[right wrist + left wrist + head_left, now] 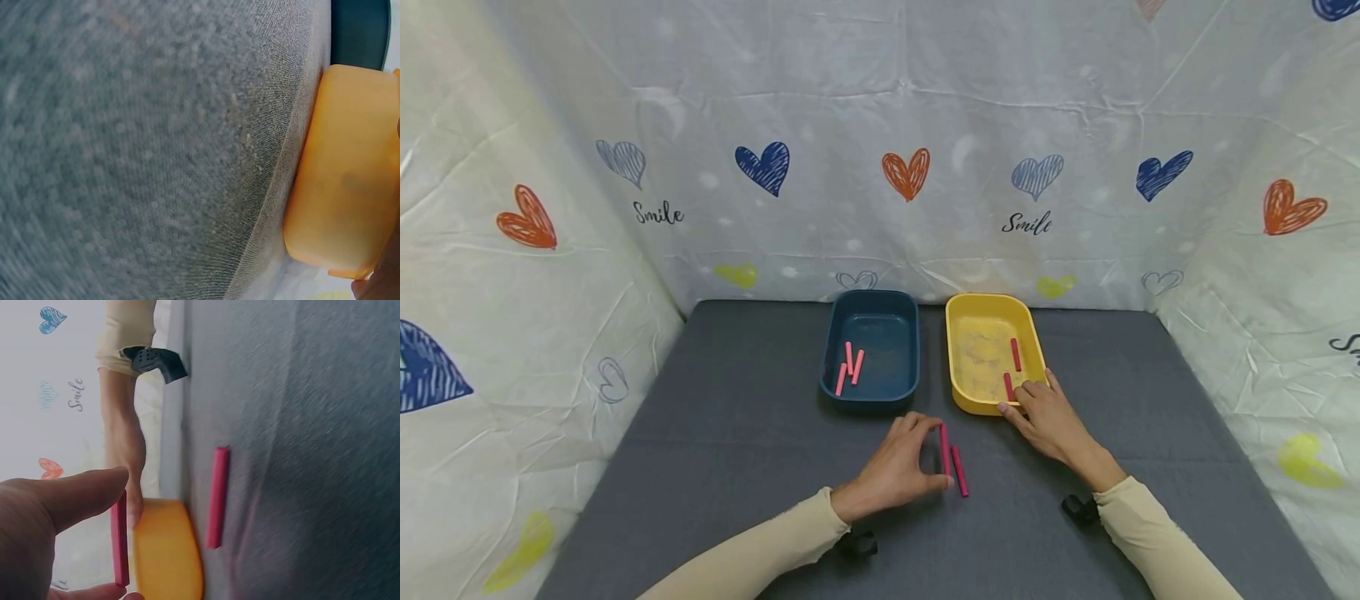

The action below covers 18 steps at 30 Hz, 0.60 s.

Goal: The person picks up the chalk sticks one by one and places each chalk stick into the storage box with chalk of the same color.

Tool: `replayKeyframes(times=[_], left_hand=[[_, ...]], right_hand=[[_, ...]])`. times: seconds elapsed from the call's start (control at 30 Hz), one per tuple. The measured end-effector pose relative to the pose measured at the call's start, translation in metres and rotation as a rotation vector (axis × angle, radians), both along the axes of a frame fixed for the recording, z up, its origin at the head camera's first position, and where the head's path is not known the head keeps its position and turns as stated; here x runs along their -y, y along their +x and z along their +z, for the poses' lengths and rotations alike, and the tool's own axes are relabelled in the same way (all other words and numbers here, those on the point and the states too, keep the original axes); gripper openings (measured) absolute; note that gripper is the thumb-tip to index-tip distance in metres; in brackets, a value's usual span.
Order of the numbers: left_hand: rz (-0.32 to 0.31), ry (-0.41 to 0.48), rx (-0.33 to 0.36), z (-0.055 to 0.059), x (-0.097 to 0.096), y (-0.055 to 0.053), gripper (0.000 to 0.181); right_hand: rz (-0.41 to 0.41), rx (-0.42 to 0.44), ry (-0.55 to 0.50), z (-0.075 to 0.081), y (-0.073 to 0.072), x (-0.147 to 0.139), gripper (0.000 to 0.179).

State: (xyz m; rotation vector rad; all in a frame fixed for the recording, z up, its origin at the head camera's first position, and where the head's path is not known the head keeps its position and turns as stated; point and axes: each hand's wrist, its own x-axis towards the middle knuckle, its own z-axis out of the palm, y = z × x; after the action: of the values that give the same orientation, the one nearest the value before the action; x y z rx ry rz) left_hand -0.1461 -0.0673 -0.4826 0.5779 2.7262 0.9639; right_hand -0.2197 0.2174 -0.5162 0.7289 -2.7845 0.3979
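In the head view my left hand [898,462] pinches a dark pink chalk-like stick [945,450] end to end between thumb and fingertips. The left wrist view shows this held stick [119,540] too. A second dark pink stick [959,472] lies on the cloth just right of it. My right hand [1048,417] grips the near right corner of a yellow tray [951,354], thumb at the front rim and curled fingers over it. Inside that tray are two dark red sticks [1016,355]; the nearer one is beside my right fingertips, its lower end partly hidden.
Left of the yellow tray stands a dark blue tray [880,402] holding several light pink sticks [857,367]. Both trays sit toward the back of a grey cloth-covered table [737,400]. A white curtain [835,233] printed with hearts surrounds the back and sides.
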Motion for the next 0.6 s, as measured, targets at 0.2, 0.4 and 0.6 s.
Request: replayKeyframes(times=[0.2,0.4,0.6], left_hand=[[0.000,0.020,0.000,0.013,0.000,-0.005,0.077],[0.010,0.038,-0.038,0.021,0.000,-0.011,0.078],[0.024,0.073,-0.048,0.027,0.000,-0.018,0.080]], right_hand=[[0.000,0.003,-0.001,0.000,0.000,0.000,0.030],[0.002,0.000,0.001,0.001,-0.001,-0.001,0.029],[-0.001,0.007,0.001,0.000,0.000,0.000,0.030]])
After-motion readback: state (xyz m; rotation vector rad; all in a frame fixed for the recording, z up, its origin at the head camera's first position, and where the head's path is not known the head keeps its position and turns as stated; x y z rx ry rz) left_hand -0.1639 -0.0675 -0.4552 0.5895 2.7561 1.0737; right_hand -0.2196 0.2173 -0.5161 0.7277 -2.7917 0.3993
